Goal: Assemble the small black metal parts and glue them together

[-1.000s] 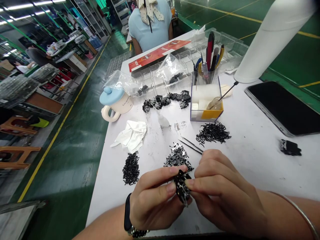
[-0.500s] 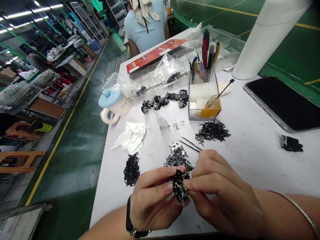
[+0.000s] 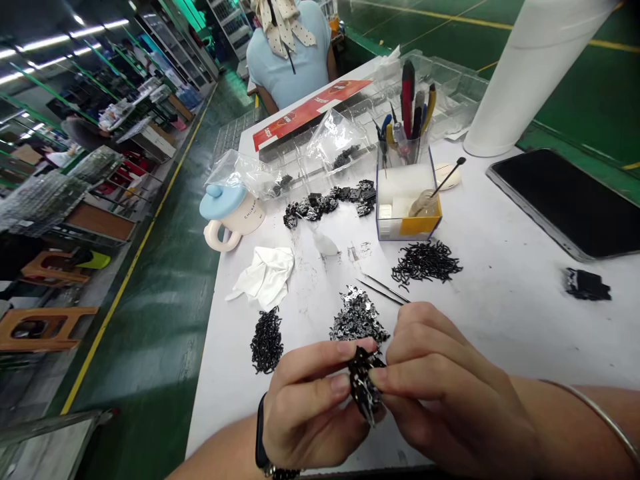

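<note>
A small black part with shiny metal pieces point(image 3: 364, 385) is held up between both hands, low over the table. My left hand point(image 3: 313, 400) is closed around its left side, thumb and fingertips pressing it. My right hand point(image 3: 445, 387) is closed too, its thumb tip against the part's right side; the other fingers are curled and partly hidden. Thin dark tweezers point(image 3: 383, 290) run up to the right knuckles; I cannot tell whether the hand holds them. Just beyond the fingers is a pile of small silver metal pieces point(image 3: 359, 315).
Piles of small black curved pieces lie left point(image 3: 267, 340) and right point(image 3: 426, 261). Behind are a white cloth point(image 3: 265, 275), a lidded mug point(image 3: 233, 213), a tool box point(image 3: 407, 207) and finished-looking black parts point(image 3: 310, 205). A phone point(image 3: 565, 200) and a black part point(image 3: 587, 285) lie right.
The view has shifted slightly. Both hands and the black part have moved a little down and right, and the part seems slightly turned. The grip looks the same.
</note>
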The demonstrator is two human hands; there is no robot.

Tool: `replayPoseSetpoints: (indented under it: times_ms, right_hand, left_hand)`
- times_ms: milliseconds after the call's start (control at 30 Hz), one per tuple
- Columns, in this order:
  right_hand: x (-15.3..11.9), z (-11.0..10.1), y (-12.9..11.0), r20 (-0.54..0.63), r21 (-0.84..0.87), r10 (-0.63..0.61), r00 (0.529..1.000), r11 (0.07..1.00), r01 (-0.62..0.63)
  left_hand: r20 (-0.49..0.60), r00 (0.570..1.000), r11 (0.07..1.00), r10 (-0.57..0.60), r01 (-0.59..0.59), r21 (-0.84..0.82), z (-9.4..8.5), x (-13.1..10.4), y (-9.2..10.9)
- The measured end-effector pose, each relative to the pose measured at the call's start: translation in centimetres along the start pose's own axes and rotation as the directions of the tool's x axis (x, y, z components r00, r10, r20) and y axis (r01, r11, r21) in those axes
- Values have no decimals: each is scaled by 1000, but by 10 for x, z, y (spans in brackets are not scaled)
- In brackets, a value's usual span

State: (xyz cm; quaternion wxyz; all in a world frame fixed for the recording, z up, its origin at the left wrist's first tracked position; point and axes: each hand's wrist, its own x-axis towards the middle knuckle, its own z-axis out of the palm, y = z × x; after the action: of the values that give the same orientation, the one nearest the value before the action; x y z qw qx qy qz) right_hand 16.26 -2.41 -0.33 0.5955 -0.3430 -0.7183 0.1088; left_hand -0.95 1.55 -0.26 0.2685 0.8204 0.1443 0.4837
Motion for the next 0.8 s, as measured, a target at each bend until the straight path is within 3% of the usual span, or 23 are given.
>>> replayPoseSetpoints:
  times_ms: [200,367,500,600,667,800]
  right_hand:
    - [0,0,-1,-4,-7,-24,1000,1000,24]
    - [-1,-4,3,16,-74,-120,993,990,121]
    - [0,-7,4,57,-125,-133,989,982,139]
    - [3,-9,2,78,-104,-72,994,991,80]
    - [6,-9,2,85,-1,23,996,1000,-23]
    - [11,-11,1,107,209,252,962,940,-270]
  left_hand:
    - [74,993,987,-95,104,-122,0,2,1]
    - [-21,991,967,-133,125,-223,8,2,0]
    - [-49,963,914,-266,236,-330,14,1,1]
    - [-38,922,848,-384,336,-410,15,2,2]
    - [-21,878,771,-477,407,-489,15,2,3]
    - [108,786,526,-609,502,-687,14,4,3]
